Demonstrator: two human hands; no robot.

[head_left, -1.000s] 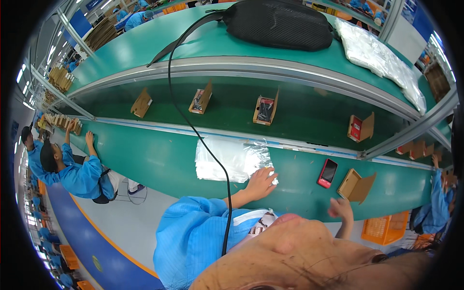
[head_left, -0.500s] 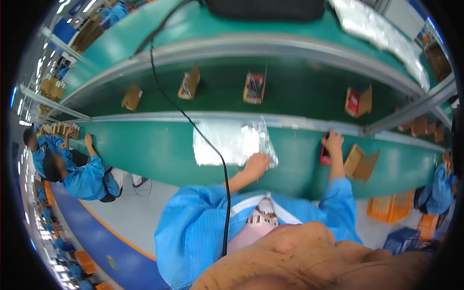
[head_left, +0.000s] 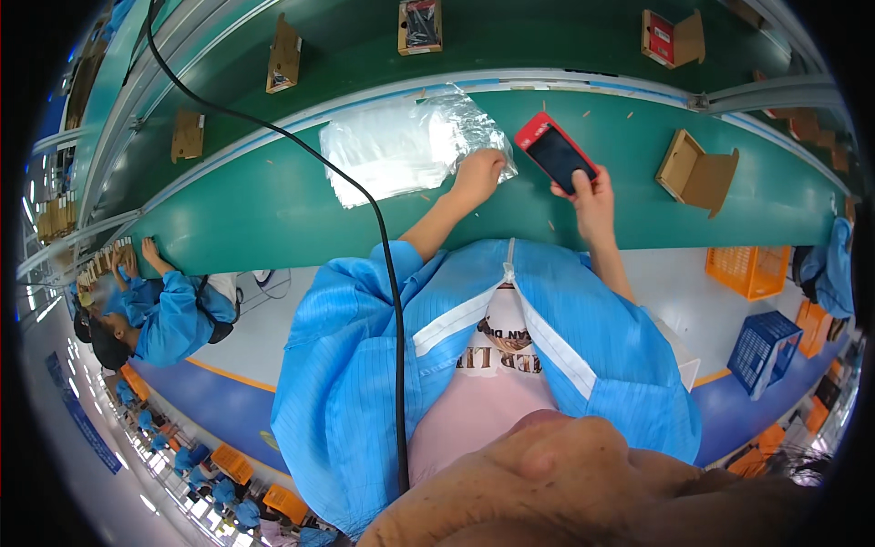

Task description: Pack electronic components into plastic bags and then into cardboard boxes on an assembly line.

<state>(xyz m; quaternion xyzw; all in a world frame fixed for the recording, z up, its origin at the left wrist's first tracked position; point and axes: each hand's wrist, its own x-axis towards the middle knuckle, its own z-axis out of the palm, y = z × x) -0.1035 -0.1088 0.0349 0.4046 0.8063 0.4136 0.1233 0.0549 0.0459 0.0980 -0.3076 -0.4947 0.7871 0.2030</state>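
My right hand (head_left: 591, 199) grips the near end of a red handheld device with a dark screen (head_left: 559, 157), raised and tilted over the green bench. Its exact kind I cannot make out. On the bench to the left lies a stack of clear plastic bags (head_left: 378, 150). At the right end of this stack, my left hand (head_left: 478, 178) has its fingers closed on the edge of a crinkled bag. A small cardboard box (head_left: 697, 173) with its flap up sits to the right of the device.
Along the raised green shelf (head_left: 538, 41) stand several small cardboard boxes, one holding a red item (head_left: 661, 38). A black cable (head_left: 301, 141) hangs across the view. Orange (head_left: 749, 269) and blue crates (head_left: 764, 351) are on the floor. Co-workers in blue sit left (head_left: 178, 319) and right.
My right hand has lifted the red device off the bench and brought it left, toward the bags. My left hand stays at the bags, its fingers now closed. The view has tilted downward.
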